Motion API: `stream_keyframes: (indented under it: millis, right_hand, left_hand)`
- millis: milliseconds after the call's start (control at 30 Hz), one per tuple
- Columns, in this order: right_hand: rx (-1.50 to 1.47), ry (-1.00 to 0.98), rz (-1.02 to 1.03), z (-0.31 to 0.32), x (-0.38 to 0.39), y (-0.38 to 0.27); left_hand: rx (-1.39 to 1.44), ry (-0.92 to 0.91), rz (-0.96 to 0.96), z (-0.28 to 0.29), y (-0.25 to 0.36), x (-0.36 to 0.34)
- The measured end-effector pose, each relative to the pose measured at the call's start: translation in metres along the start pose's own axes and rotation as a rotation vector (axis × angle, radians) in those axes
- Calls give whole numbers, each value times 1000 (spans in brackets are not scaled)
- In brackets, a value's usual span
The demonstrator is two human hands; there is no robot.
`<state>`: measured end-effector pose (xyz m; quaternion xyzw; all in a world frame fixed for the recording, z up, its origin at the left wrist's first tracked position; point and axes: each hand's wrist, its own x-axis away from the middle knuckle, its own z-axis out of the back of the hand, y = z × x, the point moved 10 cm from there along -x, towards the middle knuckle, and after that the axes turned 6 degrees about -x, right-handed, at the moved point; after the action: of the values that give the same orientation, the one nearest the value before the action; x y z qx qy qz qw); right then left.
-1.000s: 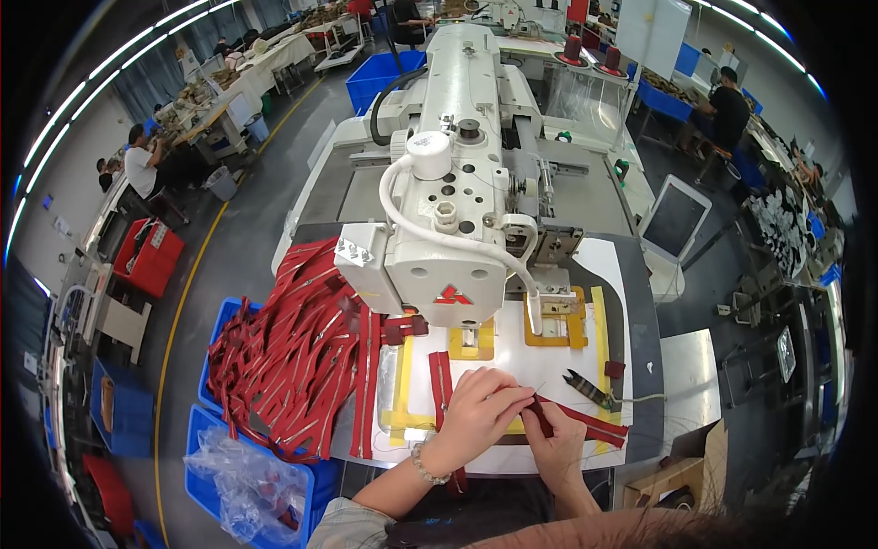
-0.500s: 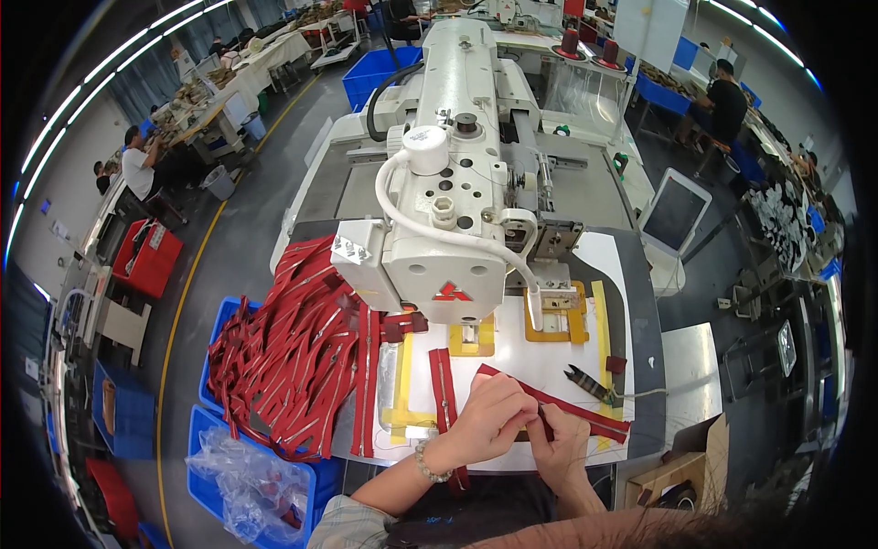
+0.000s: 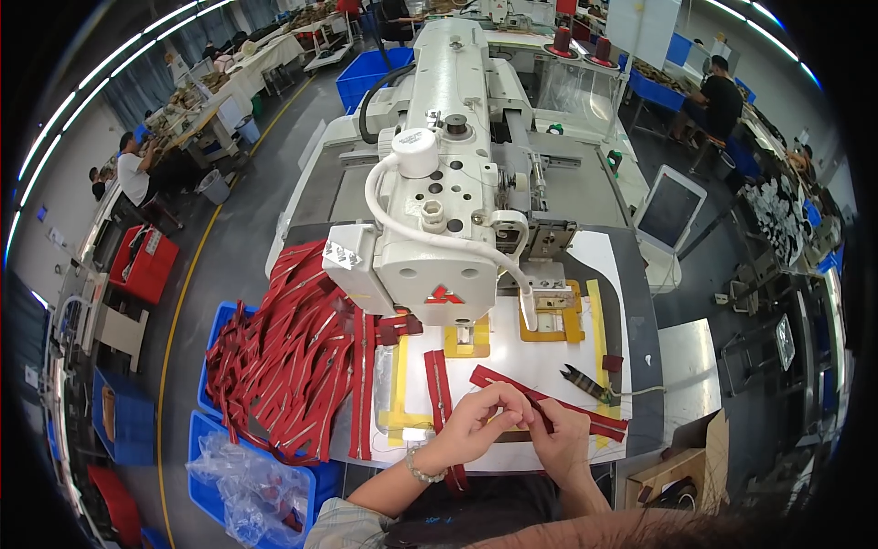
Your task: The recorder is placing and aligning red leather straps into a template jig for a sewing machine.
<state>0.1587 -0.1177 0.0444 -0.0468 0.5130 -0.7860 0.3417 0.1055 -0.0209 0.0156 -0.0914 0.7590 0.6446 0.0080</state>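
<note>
My left hand (image 3: 477,426) and my right hand (image 3: 561,441) meet in front of the sewing machine (image 3: 439,247), fingertips pinched close together. Whatever sits between the left fingertips is too small to make out. A small dark reddish bit shows at the right fingertips, its kind unclear. Under my hands a red zipper (image 3: 599,423) lies slantwise across the white work plate (image 3: 512,361). Beside my left hand another red zipper (image 3: 437,386) runs toward me, partly covered by my wrist. Dark thread snips (image 3: 585,381) rest to the right of my hands.
At left a big heap of red zippers (image 3: 293,357) spills over the table edge. Blue bins (image 3: 325,489) stand below it, one holding clear plastic. A cardboard box (image 3: 681,471) is at lower right, a screen (image 3: 669,215) behind it. Several people sit at far benches.
My left fingers have shifted slightly, with the fingertips still by those of my right hand. The zippers and snips keep their places; the whole view has moved a little.
</note>
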Motion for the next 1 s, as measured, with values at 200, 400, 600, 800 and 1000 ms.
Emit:
stream_keyframes:
  millis: [200, 400, 600, 800, 1000]
  right_hand:
    - [148, 56, 107, 5, -2, 8]
    - [154, -24, 7, 16, -15, 19]
    - [-92, -301, -258, -9, -3, 40]
    - [-286, -318, -343, -16, 2, 54]
    - [-318, -275, -351, -16, 0, 58]
  left_hand:
    - [317, 18, 122, -8, -20, 12]
    - [241, -55, 156, -6, -28, 15]
    - [-907, 24, -144, 10, 4, -11]
    - [-1111, -80, -111, 9, 2, -1]
    - [-977, -8, -203, 4, 32, -5]
